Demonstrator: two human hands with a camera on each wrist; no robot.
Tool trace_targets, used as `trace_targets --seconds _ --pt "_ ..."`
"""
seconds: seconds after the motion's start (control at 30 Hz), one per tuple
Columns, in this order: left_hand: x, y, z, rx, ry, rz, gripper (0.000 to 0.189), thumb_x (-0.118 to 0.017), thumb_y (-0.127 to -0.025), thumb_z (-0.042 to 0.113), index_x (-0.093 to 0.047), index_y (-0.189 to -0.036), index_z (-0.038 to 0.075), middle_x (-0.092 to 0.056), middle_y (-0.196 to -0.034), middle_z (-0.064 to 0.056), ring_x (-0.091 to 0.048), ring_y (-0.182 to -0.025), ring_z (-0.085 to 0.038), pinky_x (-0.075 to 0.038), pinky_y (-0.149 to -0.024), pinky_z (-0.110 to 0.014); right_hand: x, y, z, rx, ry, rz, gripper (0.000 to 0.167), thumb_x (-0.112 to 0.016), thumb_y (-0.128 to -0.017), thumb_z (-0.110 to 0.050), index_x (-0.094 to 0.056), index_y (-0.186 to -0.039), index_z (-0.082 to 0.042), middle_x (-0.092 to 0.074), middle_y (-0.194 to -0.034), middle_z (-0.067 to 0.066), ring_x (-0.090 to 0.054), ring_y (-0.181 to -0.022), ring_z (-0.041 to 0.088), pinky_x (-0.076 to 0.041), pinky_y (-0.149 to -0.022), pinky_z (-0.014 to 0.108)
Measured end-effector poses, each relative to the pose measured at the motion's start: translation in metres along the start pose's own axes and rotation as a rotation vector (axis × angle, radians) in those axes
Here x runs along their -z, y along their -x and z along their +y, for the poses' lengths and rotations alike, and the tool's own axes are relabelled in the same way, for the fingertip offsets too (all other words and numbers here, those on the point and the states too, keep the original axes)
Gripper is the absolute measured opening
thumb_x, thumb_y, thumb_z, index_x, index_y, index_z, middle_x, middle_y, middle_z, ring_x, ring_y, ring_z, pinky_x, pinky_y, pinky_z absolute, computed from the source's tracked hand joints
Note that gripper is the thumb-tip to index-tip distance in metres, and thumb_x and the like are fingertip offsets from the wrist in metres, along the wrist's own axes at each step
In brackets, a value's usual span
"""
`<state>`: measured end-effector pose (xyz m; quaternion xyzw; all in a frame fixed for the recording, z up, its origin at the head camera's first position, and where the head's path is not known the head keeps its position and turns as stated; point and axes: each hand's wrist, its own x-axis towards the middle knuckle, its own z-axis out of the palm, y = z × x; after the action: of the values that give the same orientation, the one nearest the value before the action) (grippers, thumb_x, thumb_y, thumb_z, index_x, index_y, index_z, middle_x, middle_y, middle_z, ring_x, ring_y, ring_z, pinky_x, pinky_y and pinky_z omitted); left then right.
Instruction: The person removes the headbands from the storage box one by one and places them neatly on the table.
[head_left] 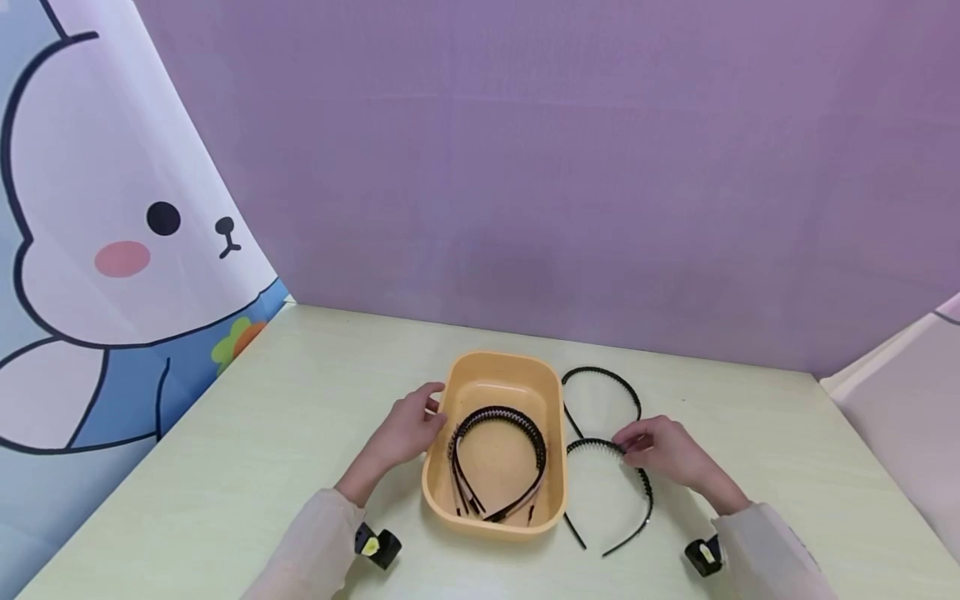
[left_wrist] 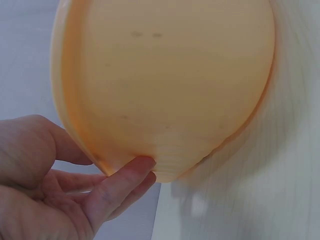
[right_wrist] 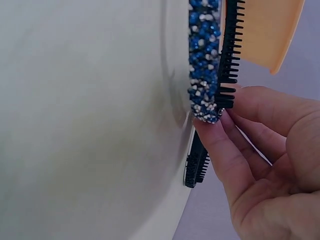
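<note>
The left hand [head_left: 405,433] steadies the rounded orange plastic tray [head_left: 551,398] at its nine o'clock wall, fingers resting against it. At the tray's three o'clock, on the pale table [head_left: 225,467], the right hand [head_left: 663,450] pinches the top of the toothed, blue-beaded black headband [head_left: 647,492] between thumb and fingertips. Lifting it well probably means keeping that pinch firm at the arch, clear of the plain black headband [head_left: 600,377] at one o'clock.
</note>
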<state>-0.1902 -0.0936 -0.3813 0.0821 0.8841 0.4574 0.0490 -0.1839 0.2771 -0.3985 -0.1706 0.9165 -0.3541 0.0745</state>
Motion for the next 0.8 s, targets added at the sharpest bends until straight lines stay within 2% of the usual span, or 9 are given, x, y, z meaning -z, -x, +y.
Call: trace_targets --seconds 0.17,0.47,0.8 --pt "-0.0008 -0.0003 -0.0005 -0.002 0.001 0.000 0.048 -0.054 -0.093 0.004 -0.042 -0.138 -0.005 -0.062 -0.107 -0.021 -0.067 -0.092 -0.028 -0.059 -0.064 -0.031 -0.0016 0.0006 0.0017 -0.011 -0.017 0.001 0.022 -0.070 -0.077 -0.001 -0.070 -0.099 0.001 -0.070 -0.091 0.009 -0.063 -0.079 0.009 -0.053 -0.065 0.020" --pt "0.0007 -0.0012 -0.0009 0.007 -0.011 -0.004 0.048 -0.055 -0.093 0.005 -0.042 -0.138 -0.005 -0.062 -0.109 -0.021 -0.067 -0.092 -0.027 -0.058 -0.064 -0.030 -0.0065 0.0006 0.0006 0.004 0.022 0.044 0.018 -0.072 -0.077 -0.001 -0.071 -0.095 -0.001 -0.070 -0.087 0.007 -0.062 -0.076 0.009 -0.052 -0.064 0.020" --pt "-0.0002 -0.0010 0.0005 0.001 -0.025 -0.005 0.048 -0.054 -0.093 0.005 -0.042 -0.138 -0.005 -0.062 -0.109 -0.022 -0.066 -0.093 -0.028 -0.058 -0.067 -0.031 -0.0069 0.0023 -0.0004 -0.042 0.030 0.068 0.015 -0.070 -0.077 0.001 -0.070 -0.092 -0.002 -0.068 -0.083 0.004 -0.060 -0.074 0.009 -0.051 -0.062 0.020"
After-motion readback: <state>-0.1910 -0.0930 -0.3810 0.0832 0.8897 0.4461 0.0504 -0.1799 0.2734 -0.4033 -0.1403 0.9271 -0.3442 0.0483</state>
